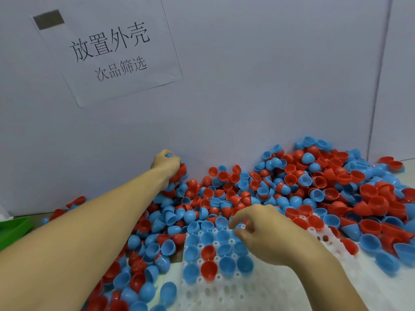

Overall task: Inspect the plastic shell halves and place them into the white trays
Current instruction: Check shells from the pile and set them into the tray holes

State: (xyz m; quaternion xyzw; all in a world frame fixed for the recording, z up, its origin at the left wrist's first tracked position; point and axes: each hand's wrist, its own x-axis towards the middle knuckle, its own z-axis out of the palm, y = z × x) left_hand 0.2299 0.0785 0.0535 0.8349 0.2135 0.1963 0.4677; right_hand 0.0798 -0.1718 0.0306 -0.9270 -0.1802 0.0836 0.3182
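A big heap of red and blue plastic shell halves [314,185] covers the table against the back wall. My left hand [167,163] reaches far back into the heap and grips a handful of shells, blue and red ones showing between its fingers. A white tray [224,295] with round pockets lies in front of me; several blue shells and two red shells [208,268] sit in its upper rows. My right hand [260,230] hovers over the tray's top rows with curled fingers, pinching a blue shell [239,227] at a pocket.
A white wall panel with a paper sign [107,50] rises right behind the heap. A green bin [12,230] sits at the left edge. Loose shells crowd the tray's left and right sides. The lower tray pockets [258,297] hold nothing.
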